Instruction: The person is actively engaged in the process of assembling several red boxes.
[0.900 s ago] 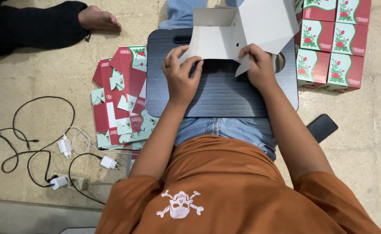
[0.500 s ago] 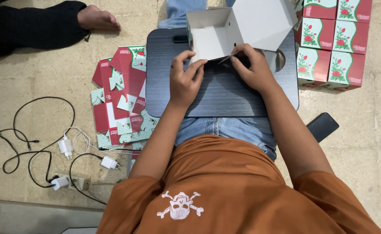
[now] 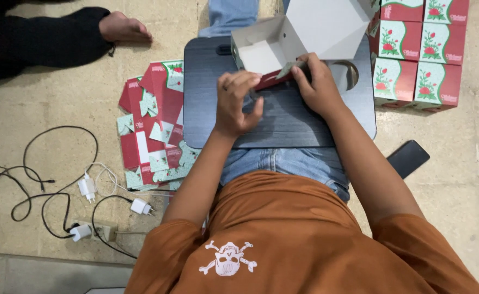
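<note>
Scene: A person in an orange shirt sits on the floor (image 3: 43,109) with a dark lap desk (image 3: 283,120) across the knees, serving as a bench for folding cardboard.
Box: A half-formed carton (image 3: 283,41), grey-white inside, red outside, sits at the far end of the lap desk, its open side toward the person and its large lid flap raised, so the near edge is within reach of both hands.
Left hand: The left hand (image 3: 236,103) curls over the box's near edge, fingertips pressing down on the red flap; the grip is narrow, steadying more than holding.
Right hand: The right hand (image 3: 318,84) pinches a small flap at the box's front corner, grip closed on that cardboard.
Supply: Flat red-and-green blanks (image 3: 152,125) lie stacked just left of the lap desk, near the left arm.
Finished: Closed boxes (image 3: 419,54) stand in rows at the right, touching one another.
Elsewhere: Chargers and cables (image 3: 81,185) trail at left; a dark phone (image 3: 408,158) lies right; another person's bare foot (image 3: 122,30) rests at top left.
</note>
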